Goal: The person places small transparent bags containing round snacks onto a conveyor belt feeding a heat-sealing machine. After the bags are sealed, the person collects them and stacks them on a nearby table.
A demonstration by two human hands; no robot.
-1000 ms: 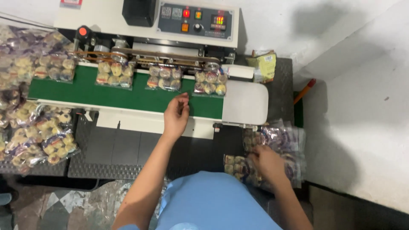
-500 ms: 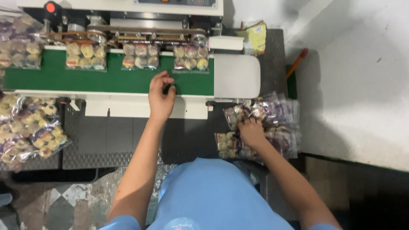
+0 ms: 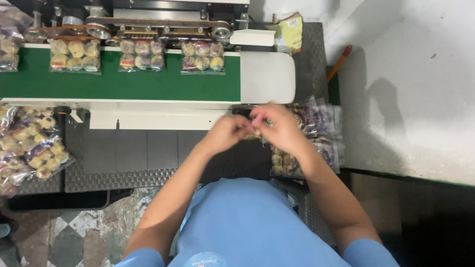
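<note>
I see both hands meeting just below the front edge of the machine, pinching a small clear bag of sweets (image 3: 255, 132) between them; the bag is mostly hidden by the fingers and blurred, so I can make out only a sliver of it. The left hand (image 3: 225, 132) grips it from the left side with fingers curled, and the right hand (image 3: 278, 126) closes over it from the right and above, thumb and fingers bent onto it. Just beside the right hand, to its right and below it, lies a loose pile of filled bags (image 3: 309, 136) on a dark ribbed mat (image 3: 143, 158). Above the hands runs a green belt (image 3: 123, 86) in a white frame, ending in a rounded white end (image 3: 267, 76) at the right. Three clear bags sit on the belt along its far edge, well apart from the hands: the right one (image 3: 203, 57), a middle one (image 3: 142, 54) and a left one (image 3: 74, 55), each holding round sweets in two rows. The near half of the belt is bare green. At the far left, a heap of filled bags (image 3: 29, 148) spills over the mat's edge. A yellow packet (image 3: 288, 32) lies past the belt's right end, near an orange-handled tool (image 3: 339, 62) leaning by the white wall (image 3: 420, 89).
</note>
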